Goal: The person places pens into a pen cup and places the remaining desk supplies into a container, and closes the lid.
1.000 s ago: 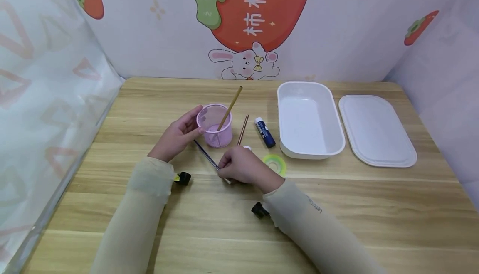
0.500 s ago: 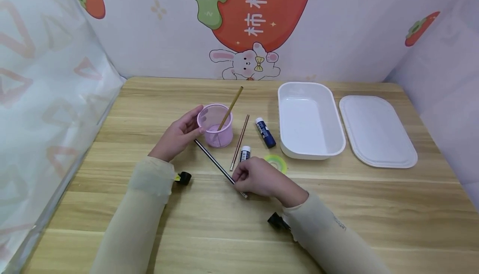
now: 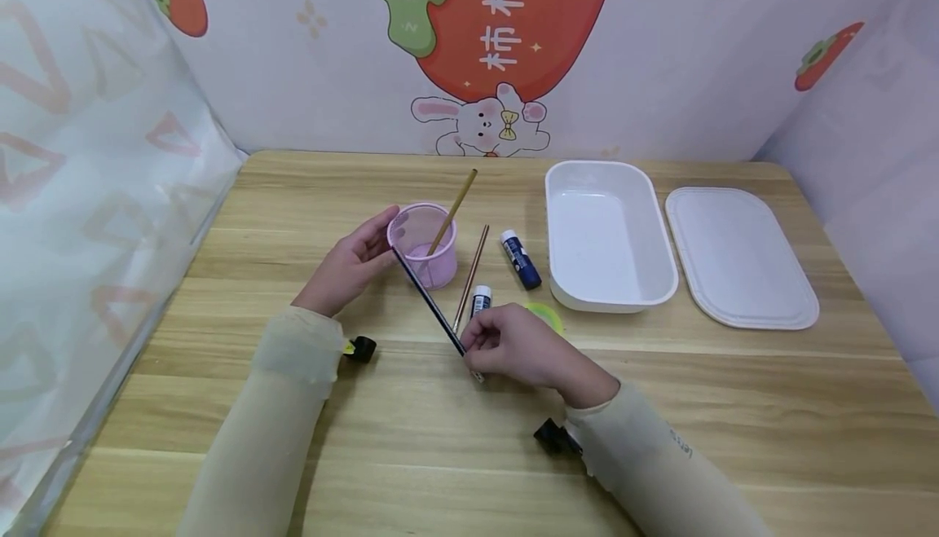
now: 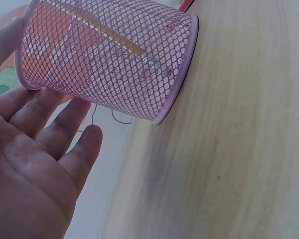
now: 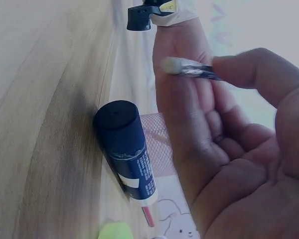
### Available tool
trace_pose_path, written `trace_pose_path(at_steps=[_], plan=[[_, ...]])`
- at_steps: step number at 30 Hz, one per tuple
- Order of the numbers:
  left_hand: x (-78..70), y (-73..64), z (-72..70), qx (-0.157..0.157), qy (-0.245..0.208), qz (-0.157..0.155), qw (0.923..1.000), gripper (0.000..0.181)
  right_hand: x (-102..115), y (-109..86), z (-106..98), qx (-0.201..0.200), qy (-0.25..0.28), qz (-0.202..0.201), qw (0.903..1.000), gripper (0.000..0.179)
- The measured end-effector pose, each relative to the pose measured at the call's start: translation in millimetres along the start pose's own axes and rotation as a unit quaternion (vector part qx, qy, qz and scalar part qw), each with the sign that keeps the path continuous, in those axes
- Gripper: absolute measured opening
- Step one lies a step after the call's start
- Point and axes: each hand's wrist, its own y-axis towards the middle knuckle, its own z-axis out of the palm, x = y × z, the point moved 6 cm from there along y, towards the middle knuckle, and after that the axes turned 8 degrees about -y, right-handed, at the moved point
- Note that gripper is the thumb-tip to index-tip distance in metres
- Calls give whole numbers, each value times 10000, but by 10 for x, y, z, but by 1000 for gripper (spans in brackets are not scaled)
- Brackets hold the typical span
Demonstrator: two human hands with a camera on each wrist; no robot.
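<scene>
My left hand [image 3: 348,270] holds the side of a pink mesh pen cup [image 3: 438,275], thumb in front and fingers behind. Inside the cup leans a yellow-brown stick [image 3: 458,204]. Between thumb and fingers, my right hand [image 3: 513,345] pinches a dark-handled paintbrush [image 3: 433,302] close to its bristle end. The brush slants up to the left, its far tip overlapping the cup's rim in the head view. From the right wrist, its silver ferrule and pale bristles [image 5: 175,66] show. Beyond it lies a copper-coloured brush [image 3: 473,272].
One glue stick [image 3: 481,299] lies beside my right hand, partly covered by it; another glue stick [image 3: 521,260] lies further back. A yellow-green tape roll [image 3: 546,317] is partly hidden behind the hand. To the right are a white box [image 3: 612,304] and its flat lid [image 3: 741,256].
My right hand has drawn the dark paintbrush to the right and nearer me, then raised its far end from the table to the cup's rim. The left hand stays on the cup.
</scene>
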Motion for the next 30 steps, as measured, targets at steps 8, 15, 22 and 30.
trace_pose_path(at_steps=[8, 15, 22, 30], plan=[[-2, -1, 3, -4, 106, 31, 9999, 66, 7, 54, -84, -582, 1186, -201, 9910, 10], [-5, 4, 12, -28, -31, 35, 10000, 65, 71, 161, -174, -1012, 1548, -365, 9821, 10], [0, 12, 12, -68, -34, 45, 10000, 64, 173, 297, -327, -1504, 1420, -447, 9773, 10], [19, 18, 3, -66, -71, 30, 9999, 67, 249, 461, -447, -1808, 1095, -427, 9765, 12]])
